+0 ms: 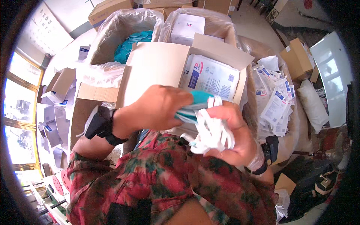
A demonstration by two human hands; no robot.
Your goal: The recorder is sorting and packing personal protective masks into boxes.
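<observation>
A stack of teal face masks (pixel 200 98) is held low in front of me, just above the near side of an open carton. My left hand (pixel 155 107) is closed round the stack's left side, thumb and fingers pinching it. On the other side my right hand (pixel 236 131) is closed on the bunched white ear loops (pixel 210 133) of those masks. Slight blur covers the masks and left fingers. Inside the open carton (pixel 157 63) lie flat white packets (pixel 212 77) with blue and red print, beyond my hands.
Plastic-lined cartons stand ahead, one with loose teal masks (pixel 135 43), another with a white box (pixel 187 28). A lined carton at right is heaped with white packets (pixel 275 107). Flattened and open small boxes (pixel 56 120) pile up at left. A white sack (pixel 313 107) leans far right.
</observation>
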